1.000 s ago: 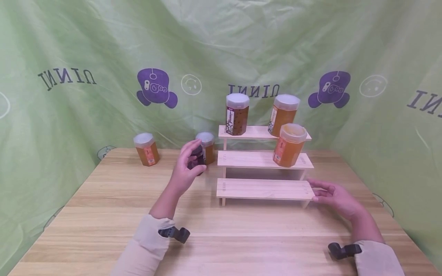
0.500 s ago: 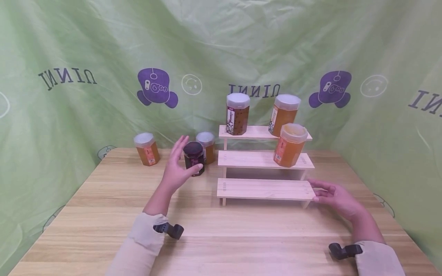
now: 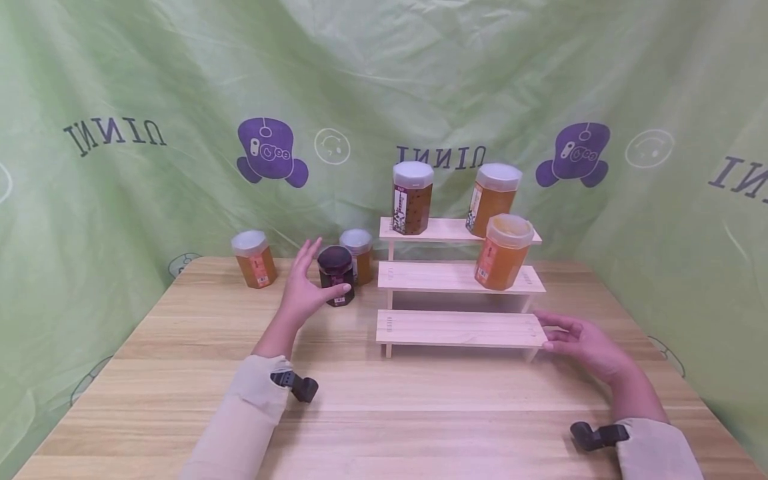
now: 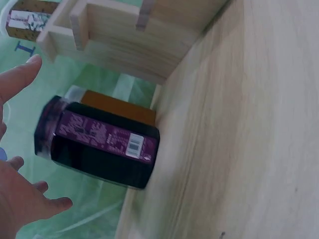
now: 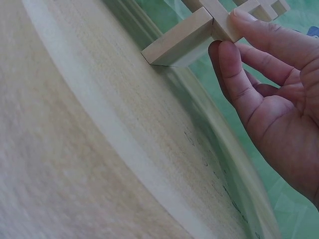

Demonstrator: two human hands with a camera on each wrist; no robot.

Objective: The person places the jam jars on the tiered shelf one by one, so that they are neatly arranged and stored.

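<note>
A dark purple jar [image 3: 337,279] stands upright on the table, in front of an amber jar [image 3: 363,260]. My left hand [image 3: 301,290] is held just left of the dark jar, its fingers and thumb spread; the left wrist view shows a gap between the hand and the jar [image 4: 107,142]. At the right end of the three-step wooden display shelf [image 3: 456,328], my right hand [image 3: 591,347] pinches the lowest board. In the right wrist view the thumb and a finger of this hand [image 5: 279,84] meet the board's corner.
On the shelf's top step stand a speckled brown jar [image 3: 414,207] and an orange jar [image 3: 497,193]. Another orange jar [image 3: 504,257] sits on the middle step, at the right. Farther left on the table [image 3: 384,413] is an amber jar [image 3: 255,263]. A green curtain [image 3: 180,67] hangs behind.
My left hand has drawn back to the left and its fingers have spread wider, so the dark jar it partly covered now shows. The right hand has stayed on the shelf.
</note>
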